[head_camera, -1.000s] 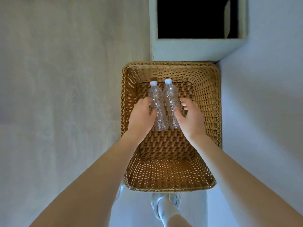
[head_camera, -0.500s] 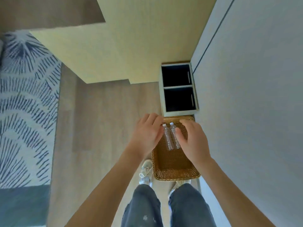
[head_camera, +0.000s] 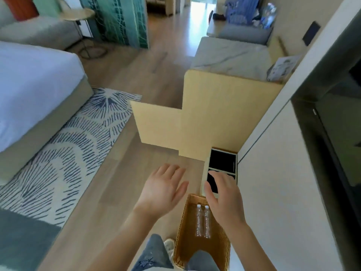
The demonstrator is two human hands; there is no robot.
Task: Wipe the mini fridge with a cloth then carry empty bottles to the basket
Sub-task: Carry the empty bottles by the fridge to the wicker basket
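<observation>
Hands, left [head_camera: 164, 190] and right [head_camera: 224, 200], have risen, spread and empty, off bottles [head_camera: 203, 222] in basket [head_camera: 185, 243].

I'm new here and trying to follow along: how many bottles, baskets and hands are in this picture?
Bottles: 2
Basket: 1
Hands, left and right: 2
Total: 5

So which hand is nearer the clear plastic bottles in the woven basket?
Right. The right hand hovers just above the bottles; the left hand hangs left of the basket.
</observation>
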